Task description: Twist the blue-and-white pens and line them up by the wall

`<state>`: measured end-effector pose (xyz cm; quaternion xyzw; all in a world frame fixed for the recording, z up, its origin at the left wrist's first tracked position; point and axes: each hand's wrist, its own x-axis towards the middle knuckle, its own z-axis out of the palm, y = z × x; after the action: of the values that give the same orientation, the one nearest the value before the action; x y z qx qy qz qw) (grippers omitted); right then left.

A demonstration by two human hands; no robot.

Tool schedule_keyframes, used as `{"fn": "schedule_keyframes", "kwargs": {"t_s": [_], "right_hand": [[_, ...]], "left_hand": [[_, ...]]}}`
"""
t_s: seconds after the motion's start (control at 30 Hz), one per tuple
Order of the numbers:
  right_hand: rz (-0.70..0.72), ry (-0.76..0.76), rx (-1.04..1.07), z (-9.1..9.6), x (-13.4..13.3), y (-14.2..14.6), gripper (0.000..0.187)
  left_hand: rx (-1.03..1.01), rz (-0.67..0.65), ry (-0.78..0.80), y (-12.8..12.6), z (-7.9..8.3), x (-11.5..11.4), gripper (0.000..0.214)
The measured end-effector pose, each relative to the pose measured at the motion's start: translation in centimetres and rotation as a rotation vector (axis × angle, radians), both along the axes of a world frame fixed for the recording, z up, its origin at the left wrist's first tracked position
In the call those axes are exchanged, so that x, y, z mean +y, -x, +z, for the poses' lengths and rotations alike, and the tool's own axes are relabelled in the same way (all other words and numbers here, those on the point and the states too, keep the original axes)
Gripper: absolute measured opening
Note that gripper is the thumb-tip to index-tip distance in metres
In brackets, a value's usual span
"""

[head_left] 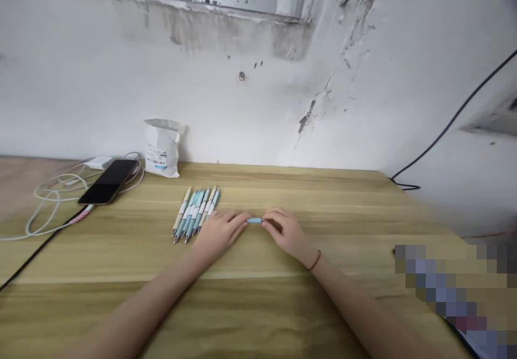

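A pen (pixel 254 220) with a light blue barrel lies crosswise between my two hands, just above or on the wooden table; I cannot tell which. My left hand (pixel 221 229) pinches its left end, and my right hand (pixel 286 230) pinches its right end between thumb and fingers. Both ends of the pen are hidden by the fingers. Beside my left hand lies a row of several pens (pixel 196 212) in pale blue, white and beige, slanted side by side with their tips toward me. My left hand partly covers the row's right side.
A dark-screened phone (pixel 108 182) lies at the left among white cables (pixel 54 197). A white packet (pixel 162 148) stands near the wall. The wooden table (pixel 343 203) meets a stained wall (pixel 194 79); a black cable (pixel 452 119) hangs at the right. A pixelated patch covers the lower right.
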<state>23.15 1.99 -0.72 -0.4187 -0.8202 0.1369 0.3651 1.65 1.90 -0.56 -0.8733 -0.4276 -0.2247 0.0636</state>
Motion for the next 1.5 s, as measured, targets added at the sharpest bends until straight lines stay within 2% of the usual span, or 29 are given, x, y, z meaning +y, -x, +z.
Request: {"fn": "schedule_keyframes", "kwargs": {"t_s": [0.1, 0.2, 0.33, 0.63, 0.8, 0.97, 1.1, 1.3, 1.5], "right_hand": [[-0.017, 0.007, 0.017, -0.1, -0.1, -0.1, 0.014], [-0.039, 0.027, 0.027, -0.2, -0.2, -0.1, 0.026], [-0.039, 0.035, 0.026, -0.2, -0.2, -0.1, 0.015], [-0.069, -0.036, 0.073, -0.2, -0.6, 0.3, 0.018], [-0.046, -0.023, 0.072, -0.3, -0.7, 0.3, 0.012], [-0.045, -0.054, 0.131, -0.1, -0.8, 0.3, 0.012], [-0.064, -0.056, 0.149, -0.1, -0.9, 0.3, 0.012], [-0.033, -0.041, 0.148, -0.1, -0.9, 0.4, 0.013], [-0.026, -0.048, 0.143, 0.0, -1.0, 0.6, 0.014]], "left_hand": [[-0.033, -0.006, -0.015, 0.0, 0.2, 0.0, 0.024], [-0.062, -0.024, -0.003, 0.0, 0.2, 0.1, 0.024], [-0.082, -0.068, 0.039, 0.1, -0.1, 0.2, 0.024], [-0.030, -0.096, 0.045, 0.1, 0.1, -0.1, 0.040], [-0.037, -0.097, 0.044, 0.0, 0.4, -0.3, 0.031], [-0.068, -0.037, 0.046, 0.0, 0.2, -0.3, 0.027], [-0.099, -0.089, 0.057, -0.1, 0.4, -0.4, 0.025], [0.006, -0.166, 0.020, 0.0, 0.9, -0.7, 0.046], [0.030, -0.123, 0.014, -0.1, 0.4, -0.6, 0.053]]}}
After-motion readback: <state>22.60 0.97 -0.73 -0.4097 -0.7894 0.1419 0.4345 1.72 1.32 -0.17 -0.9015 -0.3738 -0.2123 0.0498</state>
